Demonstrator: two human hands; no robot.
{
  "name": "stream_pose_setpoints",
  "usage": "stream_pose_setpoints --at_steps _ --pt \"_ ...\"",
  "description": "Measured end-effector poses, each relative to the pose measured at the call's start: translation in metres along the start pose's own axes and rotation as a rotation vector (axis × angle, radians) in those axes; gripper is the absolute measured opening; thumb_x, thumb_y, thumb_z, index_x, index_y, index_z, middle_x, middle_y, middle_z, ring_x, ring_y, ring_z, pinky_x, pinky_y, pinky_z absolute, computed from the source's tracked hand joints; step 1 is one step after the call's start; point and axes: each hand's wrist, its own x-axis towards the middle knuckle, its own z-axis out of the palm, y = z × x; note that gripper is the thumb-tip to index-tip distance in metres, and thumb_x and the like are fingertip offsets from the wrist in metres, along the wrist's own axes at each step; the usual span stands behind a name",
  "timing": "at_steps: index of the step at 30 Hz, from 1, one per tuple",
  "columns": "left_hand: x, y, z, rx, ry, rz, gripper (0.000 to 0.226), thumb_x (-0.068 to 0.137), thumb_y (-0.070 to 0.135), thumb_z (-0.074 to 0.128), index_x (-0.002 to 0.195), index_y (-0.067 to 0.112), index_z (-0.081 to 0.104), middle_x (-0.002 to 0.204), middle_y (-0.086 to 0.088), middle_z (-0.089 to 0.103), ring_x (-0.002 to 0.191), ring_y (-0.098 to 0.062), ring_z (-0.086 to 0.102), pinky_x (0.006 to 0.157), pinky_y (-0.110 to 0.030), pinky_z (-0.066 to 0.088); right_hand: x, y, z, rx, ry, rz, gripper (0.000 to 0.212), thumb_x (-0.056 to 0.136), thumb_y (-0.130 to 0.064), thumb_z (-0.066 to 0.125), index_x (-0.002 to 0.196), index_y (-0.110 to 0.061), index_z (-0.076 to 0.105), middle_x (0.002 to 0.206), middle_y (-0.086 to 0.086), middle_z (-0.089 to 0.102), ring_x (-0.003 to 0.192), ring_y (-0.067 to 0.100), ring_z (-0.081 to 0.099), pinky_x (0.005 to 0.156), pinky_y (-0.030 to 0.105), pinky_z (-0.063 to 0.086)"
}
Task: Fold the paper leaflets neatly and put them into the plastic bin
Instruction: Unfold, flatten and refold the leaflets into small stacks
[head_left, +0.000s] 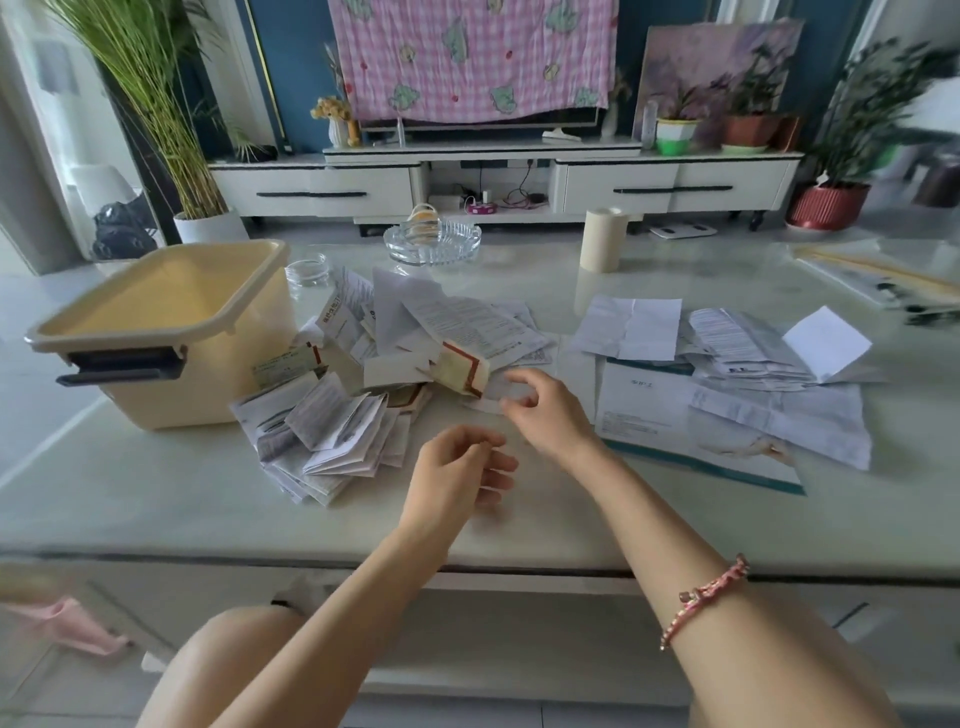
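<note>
Centre frame, the right hand curls over a white slip, pinch unclear, left hand loose and empty: best square edges before creasing.

The surface lies bare along its near edge, widest at the left in front of the plastic bin, whose mouth is open from above. A heap of leaflets crowds the bin's right wall, flat sheets cover the right side, and only a narrow bare lane runs between them. Behind stand a glass ashtray, a small jar and an upright roll.
</note>
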Motion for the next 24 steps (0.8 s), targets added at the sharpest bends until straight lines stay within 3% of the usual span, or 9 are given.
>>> stream_pose_setpoints --at_steps 3,6,11,18,21,24 --pt "-0.015 -0.012 0.003 0.055 0.043 0.022 0.026 0.09 -0.008 0.039 0.085 0.005 0.061 0.068 -0.007 0.065 0.056 -0.017 0.056 0.051 -0.024 0.048 -0.014 0.016 -0.03 -0.152 0.056 0.008 0.033 0.089 -0.009 0.053 0.121 -0.013 0.056 0.097 0.003 0.057 0.088 0.016 0.054 0.074 0.021 0.037" --pt "-0.023 -0.002 0.013 0.19 -0.032 0.098 0.029 0.091 -0.008 0.039 0.082 0.01 0.06 0.071 -0.006 0.066 0.061 -0.02 0.058 0.057 -0.029 0.045 -0.028 0.033 -0.063 -0.281 0.095 0.02 0.033 0.086 -0.008 0.056 0.119 -0.01 0.056 0.108 0.009 0.057 0.102 0.022 0.055 0.076 0.022 0.037" --pt "-0.019 0.02 0.037 0.316 -0.095 0.104 0.027 0.091 -0.002 0.041 0.082 0.015 0.06 0.081 -0.004 0.067 0.07 -0.019 0.06 0.062 -0.027 0.048 -0.045 0.058 -0.105 -0.448 0.092 0.068 0.038 0.088 -0.013 0.056 0.126 -0.009 0.051 0.125 0.011 0.05 0.114 0.024 0.048 0.093 0.029 0.04" --pt "0.009 0.039 0.1 0.232 -0.214 0.037 0.026 0.092 -0.001 0.039 0.086 0.012 0.06 0.087 -0.005 0.066 0.074 -0.016 0.06 0.064 -0.024 0.05 -0.048 0.081 -0.145 -0.422 0.268 0.089 0.035 0.085 -0.003 0.051 0.119 -0.007 0.056 0.121 0.012 0.056 0.114 0.027 0.048 0.09 0.028 0.036" --pt "0.016 0.03 0.115 0.206 -0.276 0.053 0.025 0.092 -0.001 0.04 0.087 0.012 0.061 0.09 -0.005 0.066 0.073 -0.016 0.06 0.067 -0.027 0.05 -0.044 0.091 -0.151 -0.562 0.275 0.066 0.036 0.086 -0.004 0.05 0.121 -0.007 0.054 0.125 0.011 0.054 0.117 0.027 0.046 0.096 0.03 0.034" --pt "0.028 0.021 0.104 0.255 -0.331 0.163 0.025 0.093 0.002 0.042 0.086 0.016 0.062 0.089 0.0 0.067 0.073 -0.011 0.063 0.068 -0.027 0.051 -0.029 0.093 -0.146 -0.76 0.25 -0.017 0.04 0.093 -0.013 0.043 0.132 -0.01 0.047 0.143 0.009 0.038 0.132 0.025 0.033 0.105 0.029 0.023"
